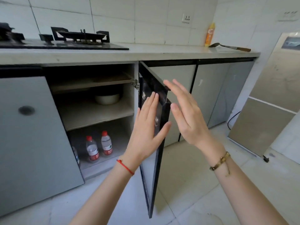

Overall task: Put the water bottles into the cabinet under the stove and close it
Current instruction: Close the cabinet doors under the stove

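Note:
The cabinet under the stove stands open. On its bottom shelf two clear water bottles with red caps and red labels stand upright: one on the left, one on the right. A third bottle peeks out behind the left door. The black-edged right door swings out toward me, edge-on. My left hand lies flat against its inner side with fingers spread. My right hand is open on its outer side near the top corner; whether it touches is unclear.
The left cabinet door hangs open at the left. A white bowl sits on the middle shelf. On the counter stand a yellow bottle and a spatula. An appliance stands at the right on the tiled floor.

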A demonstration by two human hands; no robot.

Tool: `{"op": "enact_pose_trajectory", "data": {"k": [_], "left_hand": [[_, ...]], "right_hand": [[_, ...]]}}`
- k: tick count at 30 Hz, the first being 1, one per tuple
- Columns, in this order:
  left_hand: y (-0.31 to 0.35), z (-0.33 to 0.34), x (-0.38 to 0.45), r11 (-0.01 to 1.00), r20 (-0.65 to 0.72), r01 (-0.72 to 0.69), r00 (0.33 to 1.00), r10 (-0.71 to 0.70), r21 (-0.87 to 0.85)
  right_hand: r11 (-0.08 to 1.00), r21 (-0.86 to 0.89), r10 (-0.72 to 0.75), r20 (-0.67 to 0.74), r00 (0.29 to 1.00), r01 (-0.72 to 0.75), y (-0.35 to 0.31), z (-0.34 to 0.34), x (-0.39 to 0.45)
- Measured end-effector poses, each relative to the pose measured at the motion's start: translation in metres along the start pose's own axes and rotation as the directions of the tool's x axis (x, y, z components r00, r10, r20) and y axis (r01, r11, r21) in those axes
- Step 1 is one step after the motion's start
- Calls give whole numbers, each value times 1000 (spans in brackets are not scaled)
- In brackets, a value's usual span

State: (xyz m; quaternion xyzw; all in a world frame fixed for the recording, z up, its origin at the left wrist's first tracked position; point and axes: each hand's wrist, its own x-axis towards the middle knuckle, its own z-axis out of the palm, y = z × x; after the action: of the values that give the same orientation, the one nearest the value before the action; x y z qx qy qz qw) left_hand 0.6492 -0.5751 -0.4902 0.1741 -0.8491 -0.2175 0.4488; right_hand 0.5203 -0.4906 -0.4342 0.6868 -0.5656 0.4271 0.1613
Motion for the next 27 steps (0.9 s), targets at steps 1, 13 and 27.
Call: {"op": "enact_pose_trajectory", "data": {"k": [1,13,27], "left_hand": [[0,-2,-8,1000,-35,20,999,-20,17],[-14,-40,-74,937,-324,249,932,-164,244],[-96,-112,-91,842,-294,413,900,-321,348]], "right_hand": [[1000,27,2,29,1000,-3,-5,4,2],[982,139,-149,153,977,128,-47,79,38],[983,-63,-161,165,973,173,-101,187,105]]}}
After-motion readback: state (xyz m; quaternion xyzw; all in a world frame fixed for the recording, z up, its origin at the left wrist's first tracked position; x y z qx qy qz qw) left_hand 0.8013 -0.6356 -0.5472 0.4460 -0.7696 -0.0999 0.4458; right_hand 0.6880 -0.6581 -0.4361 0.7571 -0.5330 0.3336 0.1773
